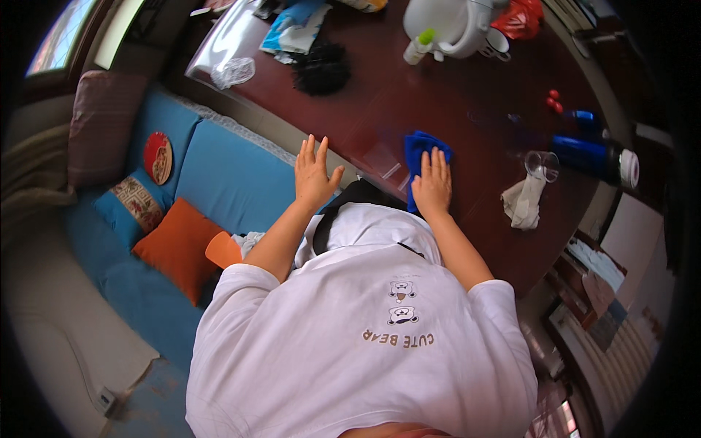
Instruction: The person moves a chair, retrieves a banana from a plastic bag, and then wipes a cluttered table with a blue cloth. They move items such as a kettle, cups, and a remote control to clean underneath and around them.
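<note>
My right hand [434,183] lies flat on a folded blue cloth [416,147] and holds it down against the dark red tabletop [378,109], near the table's front edge. The cloth shows beyond the fingertips and along the hand's left side. My left hand [316,174] is empty, fingers and thumb spread, just off the table edge with the blue sofa behind it. Between the hands, a small clear plastic piece [383,161] appears to lie at the table edge.
Rightward on the table are a beige cloth [521,205], a clear cup [542,166] and a blue bottle [586,156] on its side. Farther back stand a spray bottle [417,49] and a white appliance [438,24]. A black fluffy thing [322,70] lies left of them. Cushions [181,243] rest on the sofa [230,175].
</note>
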Tool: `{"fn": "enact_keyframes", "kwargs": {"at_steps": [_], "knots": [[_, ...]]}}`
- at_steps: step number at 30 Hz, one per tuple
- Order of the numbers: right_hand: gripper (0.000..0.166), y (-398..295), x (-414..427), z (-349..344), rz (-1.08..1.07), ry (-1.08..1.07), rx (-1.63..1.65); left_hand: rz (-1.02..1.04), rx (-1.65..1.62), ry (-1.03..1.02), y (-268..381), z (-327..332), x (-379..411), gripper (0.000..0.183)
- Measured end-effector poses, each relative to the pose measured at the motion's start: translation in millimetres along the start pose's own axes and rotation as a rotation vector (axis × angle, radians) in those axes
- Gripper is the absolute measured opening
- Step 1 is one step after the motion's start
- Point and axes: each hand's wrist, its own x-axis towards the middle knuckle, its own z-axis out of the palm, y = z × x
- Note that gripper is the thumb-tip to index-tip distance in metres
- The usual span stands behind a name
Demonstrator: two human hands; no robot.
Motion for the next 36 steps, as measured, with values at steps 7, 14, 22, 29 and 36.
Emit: {"fn": "enact_keyframes", "kwargs": {"at_steps": [7, 14, 22, 29, 36], "knots": [[0.058, 94, -57, -4, 0.539, 0.155, 0.003, 0.213, -0.019, -0.136, 36, 19, 13, 0.067], [0.057, 64, -1, 0, 0.466, 0.171, 0.026, 0.387, -0.009, -0.257, 47, 25, 15, 0.066], [0.047, -89, 45, 28, -0.355, 0.040, 0.067, 0.367, 0.036, -0.111, 37, 10, 11, 0.076], [0.048, -74, 45, 5, -0.248, -0.005, 0.261, 0.377, 0.050, -0.200, 24, 6, 2, 0.080], [0.054, -12, 21, -12, -0.028, 0.144, 0.072, 0.539, 0.064, -0.245, 60, 23, 24, 0.075]]}}
